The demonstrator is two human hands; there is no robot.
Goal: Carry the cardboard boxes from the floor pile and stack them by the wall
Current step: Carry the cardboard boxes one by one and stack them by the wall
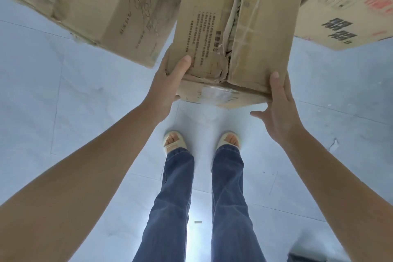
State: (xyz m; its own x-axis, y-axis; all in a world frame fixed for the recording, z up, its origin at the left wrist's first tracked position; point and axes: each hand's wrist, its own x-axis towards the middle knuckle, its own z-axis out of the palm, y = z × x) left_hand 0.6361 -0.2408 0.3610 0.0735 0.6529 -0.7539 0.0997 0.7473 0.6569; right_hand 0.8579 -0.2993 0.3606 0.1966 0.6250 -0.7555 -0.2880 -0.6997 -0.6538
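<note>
Worn brown cardboard box (231, 38), torn centre seam, held above pale tiled floor (63, 102). Left hand (168, 83) grips its near-left corner, thumb on top. Right hand (278, 112) spread flat against its near-right edge.

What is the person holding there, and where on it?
A worn brown cardboard box, at its near end: the left hand grips the left corner, thumb on top; the right hand presses flat against the right side.

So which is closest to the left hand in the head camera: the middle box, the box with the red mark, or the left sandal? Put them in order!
From the left hand:
1. Middle box, gripped at its corner.
2. Left sandal, below on the floor.
3. Box with the red mark, far right.
</note>
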